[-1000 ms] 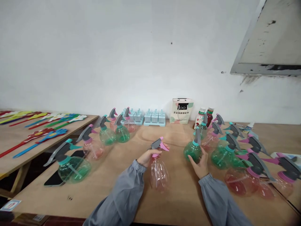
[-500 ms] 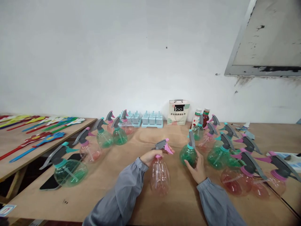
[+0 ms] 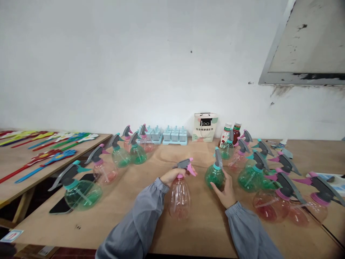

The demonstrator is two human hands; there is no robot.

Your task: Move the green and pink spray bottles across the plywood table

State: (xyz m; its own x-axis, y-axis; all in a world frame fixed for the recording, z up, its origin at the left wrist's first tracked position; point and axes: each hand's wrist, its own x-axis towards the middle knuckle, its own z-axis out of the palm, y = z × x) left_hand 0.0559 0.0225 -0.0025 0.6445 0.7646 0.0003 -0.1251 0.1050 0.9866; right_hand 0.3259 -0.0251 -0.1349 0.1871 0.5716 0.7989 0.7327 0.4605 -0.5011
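Observation:
My left hand [image 3: 172, 176] is closed around the neck of a clear pink spray bottle [image 3: 179, 199] with a grey and pink trigger head. This bottle stands about upright in front of me, its nozzle end towards the right. To the right, my right hand [image 3: 226, 190] grips the lower right side of a green spray bottle [image 3: 214, 176] with a grey and teal head. Its thumb is at the front, and the other fingers are partly hidden behind the bottle. A gap of table separates the two held bottles.
Several pink and green spray bottles [image 3: 250, 178] crowd the right side, and several more [image 3: 83, 196] stand left beside a phone [image 3: 60, 206]. Light-blue ice-pop moulds [image 3: 175, 136], a paper bag [image 3: 205, 127] and sauce bottles [image 3: 225, 136] line the wall. Colourful hand-shaped sticks [image 3: 58, 157] lie on the left table.
My left hand and the pink spray bottle have shifted slightly left. My right hand and the green spray bottle are almost unchanged. The camera view has moved a little.

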